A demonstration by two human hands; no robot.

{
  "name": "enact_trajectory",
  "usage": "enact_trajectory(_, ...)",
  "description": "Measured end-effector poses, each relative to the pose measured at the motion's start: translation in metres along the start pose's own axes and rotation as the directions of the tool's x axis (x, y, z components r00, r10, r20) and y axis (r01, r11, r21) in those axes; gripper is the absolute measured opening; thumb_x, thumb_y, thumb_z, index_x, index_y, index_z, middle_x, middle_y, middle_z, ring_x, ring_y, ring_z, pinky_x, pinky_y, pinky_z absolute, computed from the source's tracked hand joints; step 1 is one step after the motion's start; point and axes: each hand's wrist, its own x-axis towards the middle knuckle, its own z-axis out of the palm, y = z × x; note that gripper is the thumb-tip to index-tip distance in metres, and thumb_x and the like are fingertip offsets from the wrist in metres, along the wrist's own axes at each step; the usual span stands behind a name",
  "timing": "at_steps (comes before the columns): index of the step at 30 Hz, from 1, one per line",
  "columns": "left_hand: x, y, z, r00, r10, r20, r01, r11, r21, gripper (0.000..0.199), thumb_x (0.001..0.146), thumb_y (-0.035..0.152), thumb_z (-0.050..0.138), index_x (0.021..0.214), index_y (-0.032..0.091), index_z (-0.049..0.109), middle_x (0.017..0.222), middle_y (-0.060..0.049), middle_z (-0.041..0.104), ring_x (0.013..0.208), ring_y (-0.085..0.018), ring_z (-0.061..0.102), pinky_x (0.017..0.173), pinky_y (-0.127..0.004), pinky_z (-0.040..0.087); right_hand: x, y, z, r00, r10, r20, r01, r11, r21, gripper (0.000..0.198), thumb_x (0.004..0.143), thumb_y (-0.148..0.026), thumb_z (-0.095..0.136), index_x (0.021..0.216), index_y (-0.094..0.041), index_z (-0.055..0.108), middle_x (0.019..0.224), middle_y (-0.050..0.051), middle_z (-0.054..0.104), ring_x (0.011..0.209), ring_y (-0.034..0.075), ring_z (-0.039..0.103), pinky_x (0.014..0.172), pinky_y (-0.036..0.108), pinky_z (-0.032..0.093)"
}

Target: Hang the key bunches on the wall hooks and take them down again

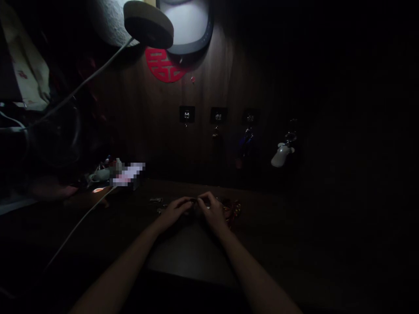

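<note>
Both my hands meet over the dark tabletop (193, 257), fingertips almost touching. My left hand (176, 209) is closed in a pinch, and so is my right hand (212, 213). Between them is something small and dark; the dim light hides what it is. Beside my right hand lies a heap of red and gold cord-like pieces (235, 208), partly covered by that hand. Small shiny metallic bits (156, 200) lie just left of my left hand.
Hooks on the wood panel hold hanging things, among them a white mouse-shaped item (282, 156). Above are a round lamp-like disc (149, 26) and a red paper cut-out (163, 67). A pale cable (81, 220) crosses the left side, near a blurred-out bright rectangle (129, 173).
</note>
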Motion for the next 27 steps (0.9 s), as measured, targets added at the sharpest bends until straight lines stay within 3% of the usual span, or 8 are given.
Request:
enact_trajectory(4,-0.001,-0.005,0.002,0.999,0.052,-0.002,-0.052,0.995,0.087,0.037,0.071,0.032,0.064,0.105,0.020,0.062,0.097,-0.004,0.067,0.090,-0.019,0.061,0.083,-0.031,0.047,-0.001,0.001,0.001,1.000,0.014,0.006,-0.014,1.000,0.023,0.013,0.079,-0.031,0.048,0.079,-0.020,0.056,0.073,0.000,0.063,0.070,0.015,0.060,0.064,0.025,0.042)
enact_trajectory(10,-0.006,0.001,0.003,0.999,0.021,0.042,-0.021,1.000,-0.001,0.052,0.074,0.027,0.061,0.124,0.024,0.047,0.116,-0.007,0.061,0.105,-0.021,0.057,0.087,-0.033,0.045,0.001,0.003,0.004,0.996,0.085,0.012,-0.086,0.996,0.040,0.013,0.078,-0.030,0.047,0.074,-0.020,0.054,0.068,-0.001,0.060,0.066,0.015,0.058,0.062,0.024,0.041)
enact_trajectory(14,-0.008,0.006,0.003,0.998,0.002,0.056,-0.001,1.000,-0.018,0.054,0.077,0.029,0.058,0.128,0.022,0.041,0.107,-0.007,0.065,0.099,-0.019,0.059,0.086,-0.032,0.044,0.001,0.004,0.004,0.994,0.092,0.065,-0.091,0.996,-0.019,0.013,0.078,-0.028,0.046,0.077,-0.020,0.056,0.070,0.000,0.062,0.067,0.015,0.058,0.061,0.023,0.041)
enact_trajectory(20,-0.006,0.002,0.002,0.995,0.019,0.094,-0.017,1.000,-0.017,0.047,0.082,0.033,0.052,0.126,0.021,0.042,0.096,-0.003,0.064,0.095,-0.017,0.058,0.086,-0.032,0.043,-0.002,0.000,-0.001,0.991,0.002,0.134,0.004,0.999,-0.050,0.021,0.080,-0.025,0.046,0.095,-0.021,0.061,0.080,-0.001,0.067,0.067,0.013,0.059,0.063,0.023,0.042)
enact_trajectory(24,-0.006,-0.002,0.001,0.992,0.087,0.087,-0.089,0.996,0.023,0.041,0.083,0.034,0.051,0.123,0.023,0.046,0.111,-0.003,0.061,0.108,-0.019,0.052,0.096,-0.034,0.038,-0.002,-0.002,-0.002,0.979,-0.076,0.190,0.072,0.997,0.029,0.027,0.082,-0.024,0.046,0.103,-0.025,0.062,0.099,-0.001,0.068,0.088,0.014,0.061,0.077,0.024,0.042)
enact_trajectory(27,-0.007,0.001,0.001,0.992,0.098,0.077,-0.103,0.993,0.062,0.041,0.084,0.035,0.049,0.123,0.025,0.046,0.125,-0.003,0.053,0.119,-0.019,0.045,0.103,-0.034,0.031,-0.002,-0.001,-0.002,0.974,-0.072,0.215,0.072,0.997,0.005,0.024,0.082,-0.026,0.047,0.098,-0.025,0.064,0.097,-0.001,0.068,0.089,0.015,0.061,0.078,0.025,0.041)
